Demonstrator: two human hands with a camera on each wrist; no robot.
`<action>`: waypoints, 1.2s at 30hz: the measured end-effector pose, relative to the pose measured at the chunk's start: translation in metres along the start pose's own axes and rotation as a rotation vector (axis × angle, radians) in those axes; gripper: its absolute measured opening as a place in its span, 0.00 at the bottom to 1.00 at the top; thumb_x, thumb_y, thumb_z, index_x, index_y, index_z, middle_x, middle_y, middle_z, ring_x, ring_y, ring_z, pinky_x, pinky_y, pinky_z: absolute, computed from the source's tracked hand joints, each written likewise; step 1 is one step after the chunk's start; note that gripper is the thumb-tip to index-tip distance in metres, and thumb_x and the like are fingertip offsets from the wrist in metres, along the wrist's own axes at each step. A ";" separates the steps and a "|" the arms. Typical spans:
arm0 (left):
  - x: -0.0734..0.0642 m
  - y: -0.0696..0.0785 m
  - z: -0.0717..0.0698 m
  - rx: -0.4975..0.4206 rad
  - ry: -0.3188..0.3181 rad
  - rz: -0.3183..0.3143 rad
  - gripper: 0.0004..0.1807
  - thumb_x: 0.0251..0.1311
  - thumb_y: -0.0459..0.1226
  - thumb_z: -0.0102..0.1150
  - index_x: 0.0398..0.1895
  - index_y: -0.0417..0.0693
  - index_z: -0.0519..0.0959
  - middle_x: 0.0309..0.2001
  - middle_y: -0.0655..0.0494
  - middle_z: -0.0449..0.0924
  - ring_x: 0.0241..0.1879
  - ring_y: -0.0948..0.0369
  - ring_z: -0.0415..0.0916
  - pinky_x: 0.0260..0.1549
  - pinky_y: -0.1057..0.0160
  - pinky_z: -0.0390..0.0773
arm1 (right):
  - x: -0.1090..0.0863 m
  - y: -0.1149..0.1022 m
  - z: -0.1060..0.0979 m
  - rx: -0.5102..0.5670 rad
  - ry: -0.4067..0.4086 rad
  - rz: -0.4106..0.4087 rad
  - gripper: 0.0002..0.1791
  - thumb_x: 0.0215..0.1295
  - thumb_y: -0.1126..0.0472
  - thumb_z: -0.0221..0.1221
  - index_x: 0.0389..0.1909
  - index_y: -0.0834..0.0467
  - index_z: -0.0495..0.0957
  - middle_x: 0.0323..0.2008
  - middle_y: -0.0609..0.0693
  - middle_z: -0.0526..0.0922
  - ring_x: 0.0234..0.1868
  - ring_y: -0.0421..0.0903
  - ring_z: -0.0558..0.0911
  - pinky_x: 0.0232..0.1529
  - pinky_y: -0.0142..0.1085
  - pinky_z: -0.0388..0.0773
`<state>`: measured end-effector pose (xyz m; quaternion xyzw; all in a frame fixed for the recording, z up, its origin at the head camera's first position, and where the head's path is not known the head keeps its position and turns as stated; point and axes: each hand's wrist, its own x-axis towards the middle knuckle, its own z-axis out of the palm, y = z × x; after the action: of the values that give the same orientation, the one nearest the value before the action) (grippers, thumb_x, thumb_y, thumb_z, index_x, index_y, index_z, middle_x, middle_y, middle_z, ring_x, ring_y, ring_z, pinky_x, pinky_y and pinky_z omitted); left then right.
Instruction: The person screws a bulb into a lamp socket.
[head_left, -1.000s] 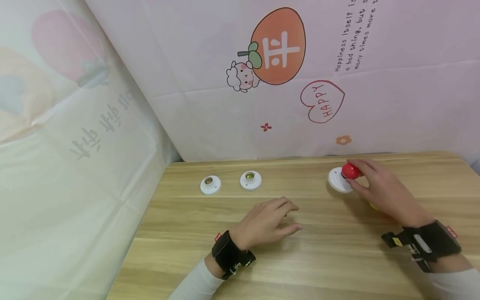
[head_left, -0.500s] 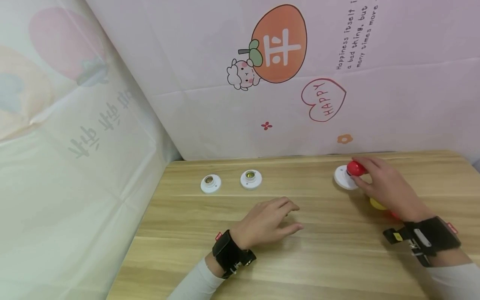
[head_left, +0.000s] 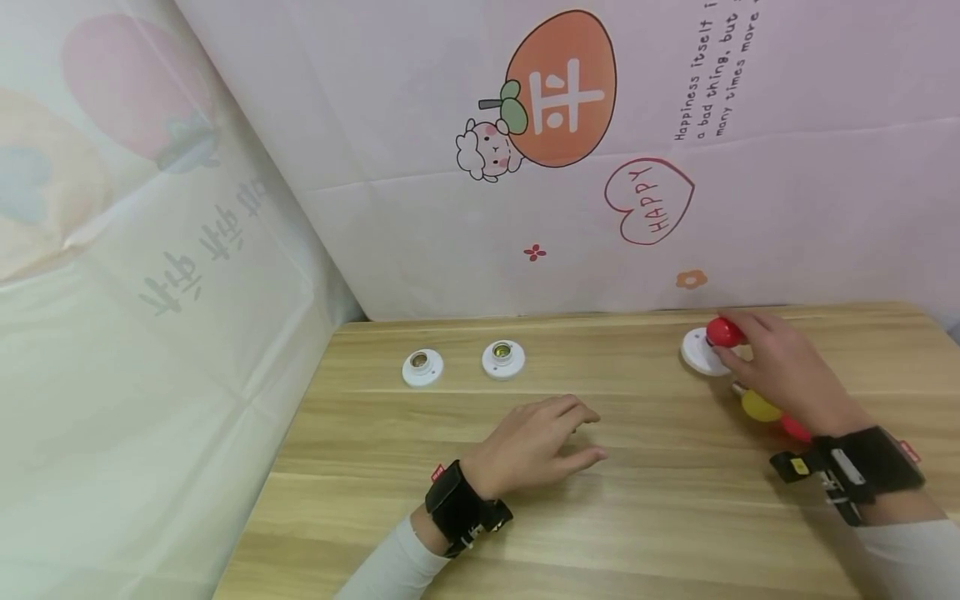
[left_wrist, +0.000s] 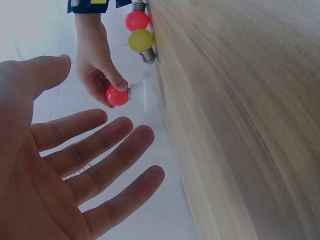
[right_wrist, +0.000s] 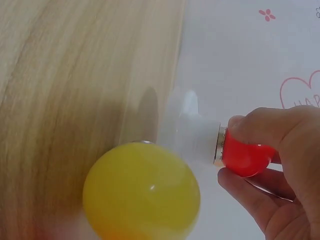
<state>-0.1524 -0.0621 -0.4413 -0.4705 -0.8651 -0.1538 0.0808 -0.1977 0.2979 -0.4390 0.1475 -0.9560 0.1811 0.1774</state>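
My right hand (head_left: pixel 783 367) pinches a red light bulb (head_left: pixel 723 332) between thumb and fingers. The bulb stands in a round white lamp socket (head_left: pixel 701 353) on the table, and a strip of its metal cap shows above the socket in the right wrist view. Below that hand lies a yellow bulb (head_left: pixel 761 407), its metal base towards the socket, and beside it a second red bulb (head_left: pixel 797 428), partly hidden by the wrist. My left hand (head_left: pixel 528 446) holds nothing; its fingers are spread and relaxed near the middle of the table.
Two more white lamp sockets (head_left: pixel 423 367) without bulbs sit at the back left of the wooden table (head_left: pixel 600 533). A printed cloth (head_left: pixel 420 242) hangs right behind the table's back edge, and another hangs along the left side.
The right hand, red bulb and white socket have shifted together to the right along the table. The yellow and second red bulbs show more now. The left hand has stayed put.
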 end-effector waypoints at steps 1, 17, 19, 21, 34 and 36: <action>0.000 0.000 0.000 0.000 -0.001 -0.001 0.27 0.68 0.61 0.43 0.55 0.53 0.76 0.49 0.65 0.77 0.43 0.73 0.72 0.37 0.74 0.75 | 0.000 0.001 0.000 -0.001 -0.005 0.007 0.35 0.55 0.62 0.67 0.64 0.64 0.67 0.50 0.65 0.74 0.46 0.60 0.73 0.41 0.60 0.76; 0.000 0.000 -0.002 0.021 0.007 0.001 0.27 0.68 0.61 0.43 0.54 0.54 0.76 0.49 0.66 0.77 0.42 0.73 0.72 0.38 0.73 0.76 | -0.001 0.015 0.004 -0.013 -0.017 0.061 0.33 0.57 0.63 0.66 0.62 0.67 0.67 0.48 0.68 0.74 0.45 0.64 0.73 0.41 0.62 0.74; 0.000 0.001 -0.002 0.024 0.005 0.001 0.27 0.68 0.61 0.43 0.54 0.54 0.76 0.49 0.65 0.77 0.42 0.72 0.73 0.38 0.73 0.76 | 0.000 0.015 0.005 -0.014 -0.030 0.069 0.33 0.57 0.63 0.66 0.63 0.67 0.66 0.49 0.69 0.74 0.44 0.64 0.73 0.41 0.62 0.75; 0.000 0.001 -0.002 0.026 0.002 0.000 0.27 0.68 0.61 0.43 0.54 0.53 0.76 0.49 0.65 0.77 0.43 0.72 0.73 0.38 0.73 0.76 | 0.000 0.016 0.005 -0.015 -0.042 0.080 0.34 0.56 0.63 0.66 0.63 0.66 0.66 0.49 0.69 0.74 0.44 0.64 0.73 0.40 0.62 0.75; 0.000 0.002 -0.001 0.028 -0.002 -0.018 0.27 0.68 0.61 0.44 0.54 0.54 0.76 0.49 0.66 0.77 0.44 0.72 0.73 0.40 0.71 0.76 | 0.000 0.020 0.009 -0.027 -0.047 0.094 0.33 0.57 0.63 0.66 0.63 0.67 0.66 0.48 0.69 0.73 0.43 0.64 0.73 0.40 0.62 0.75; 0.000 0.001 -0.001 0.029 0.001 -0.017 0.27 0.67 0.61 0.44 0.54 0.54 0.76 0.48 0.65 0.77 0.43 0.72 0.73 0.39 0.72 0.76 | 0.001 0.020 0.009 -0.027 -0.050 0.095 0.33 0.57 0.63 0.65 0.62 0.67 0.66 0.48 0.69 0.74 0.43 0.63 0.73 0.40 0.61 0.75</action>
<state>-0.1512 -0.0616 -0.4398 -0.4619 -0.8712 -0.1422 0.0868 -0.2079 0.3115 -0.4527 0.1040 -0.9684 0.1727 0.1467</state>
